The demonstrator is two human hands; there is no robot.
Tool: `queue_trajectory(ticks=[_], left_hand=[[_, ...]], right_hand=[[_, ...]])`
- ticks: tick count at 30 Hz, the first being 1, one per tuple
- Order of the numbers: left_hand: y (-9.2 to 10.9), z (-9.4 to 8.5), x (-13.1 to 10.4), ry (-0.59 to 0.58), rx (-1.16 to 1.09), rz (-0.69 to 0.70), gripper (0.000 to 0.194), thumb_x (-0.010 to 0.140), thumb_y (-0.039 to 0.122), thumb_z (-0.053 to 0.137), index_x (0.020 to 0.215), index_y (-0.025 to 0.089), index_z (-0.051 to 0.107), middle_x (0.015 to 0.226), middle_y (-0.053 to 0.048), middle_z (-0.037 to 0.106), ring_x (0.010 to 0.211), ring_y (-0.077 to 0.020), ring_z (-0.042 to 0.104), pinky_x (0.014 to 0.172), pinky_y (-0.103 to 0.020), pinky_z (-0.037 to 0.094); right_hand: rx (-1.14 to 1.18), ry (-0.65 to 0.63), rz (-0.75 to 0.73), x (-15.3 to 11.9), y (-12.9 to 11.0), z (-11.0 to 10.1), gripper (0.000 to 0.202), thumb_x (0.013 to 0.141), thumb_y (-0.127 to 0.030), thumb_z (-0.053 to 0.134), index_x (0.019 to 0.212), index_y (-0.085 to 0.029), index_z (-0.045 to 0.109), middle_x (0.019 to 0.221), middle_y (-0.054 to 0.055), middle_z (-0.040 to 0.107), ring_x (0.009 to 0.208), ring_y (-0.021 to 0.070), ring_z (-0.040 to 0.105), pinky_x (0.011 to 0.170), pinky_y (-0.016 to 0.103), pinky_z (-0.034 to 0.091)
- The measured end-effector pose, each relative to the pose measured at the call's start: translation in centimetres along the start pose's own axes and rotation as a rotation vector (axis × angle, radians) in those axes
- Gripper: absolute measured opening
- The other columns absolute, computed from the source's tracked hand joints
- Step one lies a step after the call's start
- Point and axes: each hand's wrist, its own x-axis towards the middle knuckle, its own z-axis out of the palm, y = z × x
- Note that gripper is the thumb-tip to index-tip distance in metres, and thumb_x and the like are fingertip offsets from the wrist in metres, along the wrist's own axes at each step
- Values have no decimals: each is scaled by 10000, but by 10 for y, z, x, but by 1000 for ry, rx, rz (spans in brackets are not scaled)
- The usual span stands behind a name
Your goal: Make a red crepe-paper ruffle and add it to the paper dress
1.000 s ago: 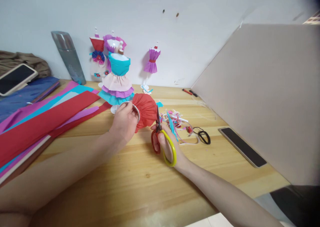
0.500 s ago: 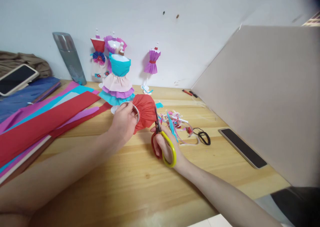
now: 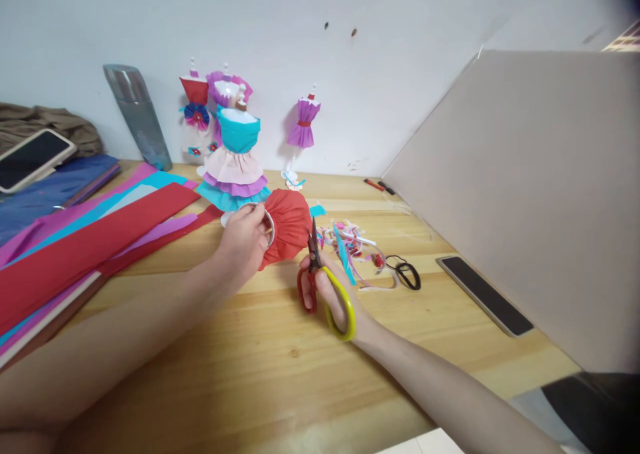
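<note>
My left hand (image 3: 246, 237) is closed on the white ring-like rim of a gathered red crepe-paper skirt (image 3: 287, 226), which puffs out to the right. My right hand (image 3: 327, 294) has its fingers through the handles of a pair of scissors (image 3: 315, 262), one handle red and one yellow. The dark blades point up at the skirt's right edge and are slightly parted. Whether they touch the paper I cannot tell. Just behind my left hand stands a mini mannequin in a turquoise, cream and purple tiered dress (image 3: 237, 147).
Colored crepe-paper strips (image 3: 100, 254) lie at left, near a bottle (image 3: 139, 117) and a phone (image 3: 35, 157). Paper scraps (image 3: 353, 241), a black hair tie (image 3: 410, 276) and a second phone (image 3: 485, 295) lie at right. More dressed mannequins (image 3: 304, 124) stand along the wall.
The scissors' blades have opened and their handles spread apart. The red skirt has tilted slightly and shifted a little to the left in my left hand.
</note>
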Motion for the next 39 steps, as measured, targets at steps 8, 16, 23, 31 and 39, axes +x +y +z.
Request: queue_trajectory(ticks=[8,16,23,31,39], left_hand=[[-1,1,-5,-36,36,0,293,956,95,559,678,166,497,694,20,550,661,-93,560,690,-221,454],[-1,-2,0,-84,79,46,275,954,136,585,687,164,529,695,22,530,634,-99,523,688,-242,450],[5,2,1,-30,37,78,335,949,93,557,632,171,482,659,22,511,625,-95,519,657,-226,435],[2,5,-10,-85,121,28,330,994,108,472,670,169,481,710,13,520,656,-96,521,673,-229,451],[-9,2,-17,-151,222,-34,302,972,130,538,673,170,529,684,10,545,622,-102,528,678,-245,463]], right_hand=[[148,-42,-27,2,0,-1,500,945,-709,496,1058,-223,491,667,-34,554,524,125,514,483,258,405],[104,-15,-37,-1,-3,-3,501,954,-718,458,1053,-227,477,596,-54,537,469,130,482,472,259,380],[63,20,-51,0,1,-4,456,967,-669,483,1076,-226,489,668,-36,552,542,139,519,521,272,406],[164,321,-129,9,-6,-1,401,831,-483,753,1024,-249,490,883,11,642,626,136,590,585,305,508],[223,352,-13,16,-19,-3,448,721,-459,789,949,-248,466,604,-72,571,475,134,571,496,292,482]])
